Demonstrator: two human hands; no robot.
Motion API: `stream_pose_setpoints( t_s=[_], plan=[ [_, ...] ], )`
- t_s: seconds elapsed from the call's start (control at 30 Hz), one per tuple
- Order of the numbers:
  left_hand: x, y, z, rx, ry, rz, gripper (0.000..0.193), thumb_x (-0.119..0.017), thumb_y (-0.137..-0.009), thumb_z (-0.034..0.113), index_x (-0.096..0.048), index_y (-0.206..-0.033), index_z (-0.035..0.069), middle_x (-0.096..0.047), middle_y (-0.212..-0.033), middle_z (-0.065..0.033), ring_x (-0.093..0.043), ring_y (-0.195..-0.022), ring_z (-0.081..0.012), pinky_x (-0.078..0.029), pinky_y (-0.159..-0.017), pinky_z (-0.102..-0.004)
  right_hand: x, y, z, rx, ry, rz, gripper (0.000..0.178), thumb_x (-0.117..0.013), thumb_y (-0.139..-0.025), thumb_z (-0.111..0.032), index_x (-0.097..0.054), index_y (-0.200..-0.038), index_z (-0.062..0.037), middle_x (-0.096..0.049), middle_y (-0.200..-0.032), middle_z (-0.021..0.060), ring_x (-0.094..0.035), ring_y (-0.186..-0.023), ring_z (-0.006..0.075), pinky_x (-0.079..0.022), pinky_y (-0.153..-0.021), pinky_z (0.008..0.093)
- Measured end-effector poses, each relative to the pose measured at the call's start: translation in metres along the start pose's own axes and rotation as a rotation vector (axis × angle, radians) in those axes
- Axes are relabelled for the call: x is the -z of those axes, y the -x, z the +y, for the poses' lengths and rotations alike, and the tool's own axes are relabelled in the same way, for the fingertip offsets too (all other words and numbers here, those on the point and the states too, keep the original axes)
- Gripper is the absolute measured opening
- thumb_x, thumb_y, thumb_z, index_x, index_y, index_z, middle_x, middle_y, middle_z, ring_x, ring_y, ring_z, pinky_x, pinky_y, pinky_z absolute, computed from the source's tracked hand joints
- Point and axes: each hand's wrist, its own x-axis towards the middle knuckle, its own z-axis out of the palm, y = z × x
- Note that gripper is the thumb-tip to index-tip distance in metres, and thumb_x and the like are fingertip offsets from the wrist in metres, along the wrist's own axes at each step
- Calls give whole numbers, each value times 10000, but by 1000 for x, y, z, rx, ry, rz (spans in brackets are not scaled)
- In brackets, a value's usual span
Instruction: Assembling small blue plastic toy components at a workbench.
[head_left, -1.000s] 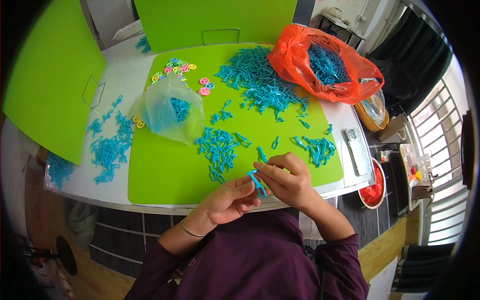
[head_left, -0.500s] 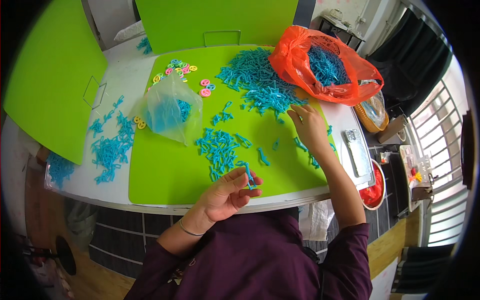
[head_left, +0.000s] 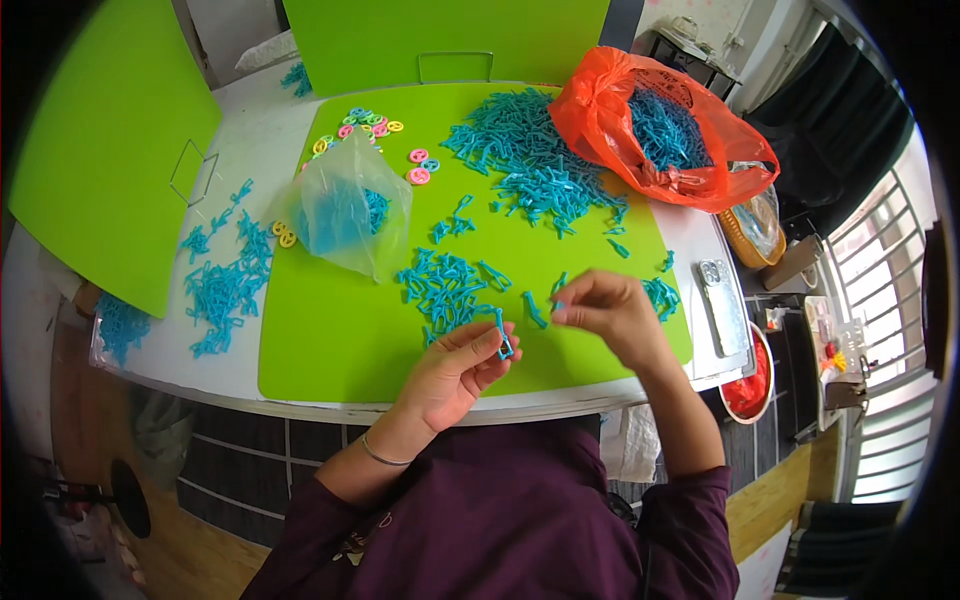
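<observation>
Between the thumb and fingers of my left hand, near the table's front edge, is a slim blue plastic clip, held roughly upright. My right hand is to its right with thumb and forefinger pinched on a small blue plastic piece, mostly covered by the fingertips. A loose blue piece lies on the green mat between the hands. Just beyond my left hand spreads a heap of blue clips. Farther back is a larger pile of blue pieces.
A red plastic bag of blue pieces stands at the back right. A translucent bag holds more, near colourful rings. Blue pieces lie left of the mat, a phone right. Green boards stand around the table.
My right hand has come back from the large pile toward my left hand, now pinching a small blue piece. My left hand still holds its clip, raised slightly.
</observation>
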Motion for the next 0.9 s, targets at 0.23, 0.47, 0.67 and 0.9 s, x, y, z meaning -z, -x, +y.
stream_pose_setpoints(
  t_s=[0.23, 0.47, 0.67, 0.9],
  plan=[
    [-6, 0, -4, -85, -61, 32, 162, -585, -868, 109, -642, -1008, 51, -650, -976, -66, -619, -911, -158, -533, -776, -260, -29, 29, 19, -102, -402, -75, 137, -699, -718, 45, -634, -832, 8, -659, -809, 83, -624, -742, 137, -503, -692, 249],
    [-7, 1, -6, -140, -85, -29, 148, -579, -865, 76, -655, -990, 61, -645, -1026, -77, -618, -924, -167, -529, -807, -304, -38, 27, 16, -102, -386, -22, 98, -694, -728, 33, -636, -804, 15, -655, -763, 91, -623, -694, 146, -506, -669, 259],
    [-5, 1, -8, -156, -145, -26, 139, -581, -862, 69, -661, -975, 80, -643, -1036, -90, -618, -938, -177, -528, -806, -312, -37, 26, 17, -87, -351, -27, 84, -694, -733, 20, -639, -795, 16, -649, -735, 91, -606, -648, 145, -493, -632, 258],
    [-8, 1, -8, -129, -118, -13, 135, -583, -863, 77, -660, -973, 80, -643, -1034, -85, -619, -927, -174, -529, -801, -308, -36, 28, 19, -76, -388, -28, 75, -689, -738, 22, -637, -792, 16, -648, -738, 93, -605, -647, 149, -489, -625, 260]
  ],
)
